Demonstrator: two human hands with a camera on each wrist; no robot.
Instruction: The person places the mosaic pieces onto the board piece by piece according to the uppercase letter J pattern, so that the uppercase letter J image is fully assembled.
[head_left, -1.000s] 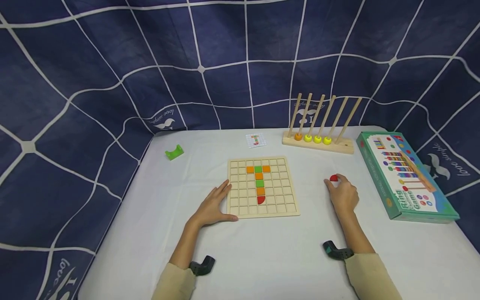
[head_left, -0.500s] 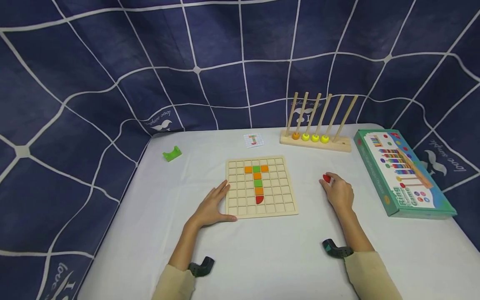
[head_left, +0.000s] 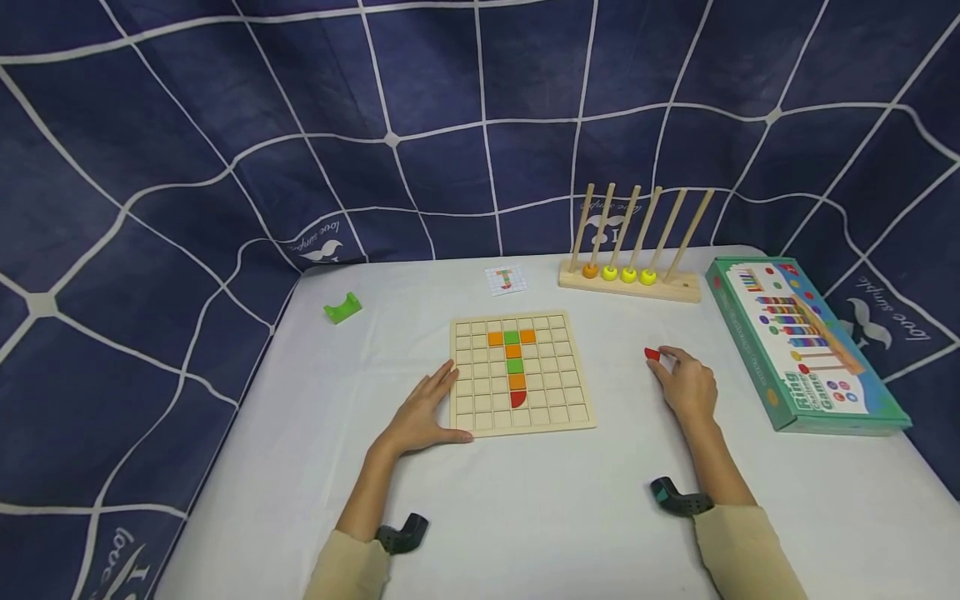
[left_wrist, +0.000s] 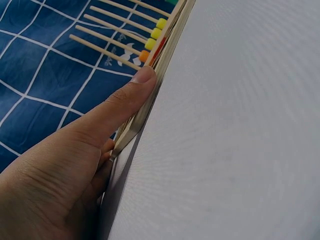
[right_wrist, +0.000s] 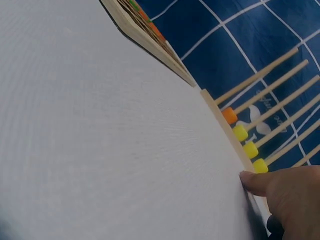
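Observation:
In the head view a square wooden grid board (head_left: 558, 396) lies on the white table. Orange and green square tiles (head_left: 515, 366) form a T on it, with a red quarter-round tile (head_left: 518, 399) at the foot. My left hand (head_left: 422, 419) rests at the board's near left corner, thumb along the front edge, straight fingers at the left side. The left wrist view shows the thumb on the board's edge (left_wrist: 131, 131). To the right of the board, my right hand (head_left: 688, 388) pinches a red tile (head_left: 652, 354) between thumb and fingers. That tile is hidden in the right wrist view.
Behind the board lies a small pattern card (head_left: 506, 280). A wooden peg stand (head_left: 630, 287) with orange and yellow beads is at the back right. A green box (head_left: 810, 350) lies far right, a green curved block (head_left: 342, 308) back left. Dark cloth hangs behind.
The right hand has shifted the red tile slightly left and turned it, so its face now looks narrower. The left hand stays at the board. The head view has shifted slightly.

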